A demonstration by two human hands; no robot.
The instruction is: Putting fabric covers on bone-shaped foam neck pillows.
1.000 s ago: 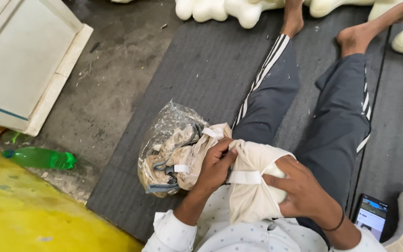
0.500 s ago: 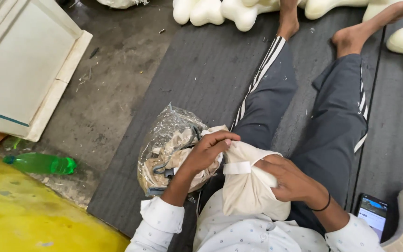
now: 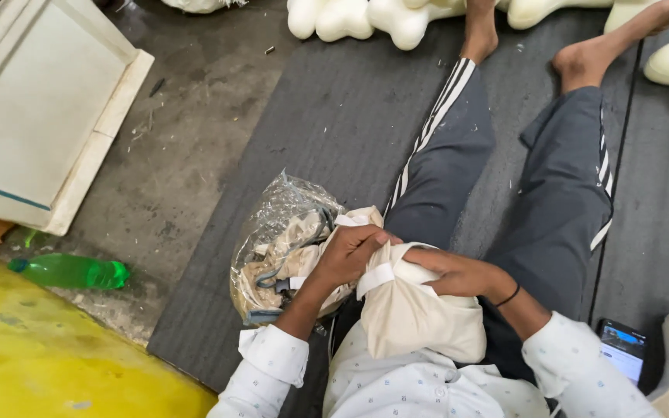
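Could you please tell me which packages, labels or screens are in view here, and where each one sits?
Clear plastic bag: crinkled, beige pieces inside, on the mat by the left hand.
Green bottle: lying on the floor, far left.
Phone: lit screen, dark frame, lower right.

Dark ribbed floor mat [image 3: 327, 116] over bare concrete floor [image 3: 187, 147], clear plastic bag [image 3: 280, 255] of cloth pieces on the mat, phone [image 3: 622, 350] at its right, green bottle [image 3: 71, 271] on the concrete, white foam shapes [image 3: 365, 17] along the far edge
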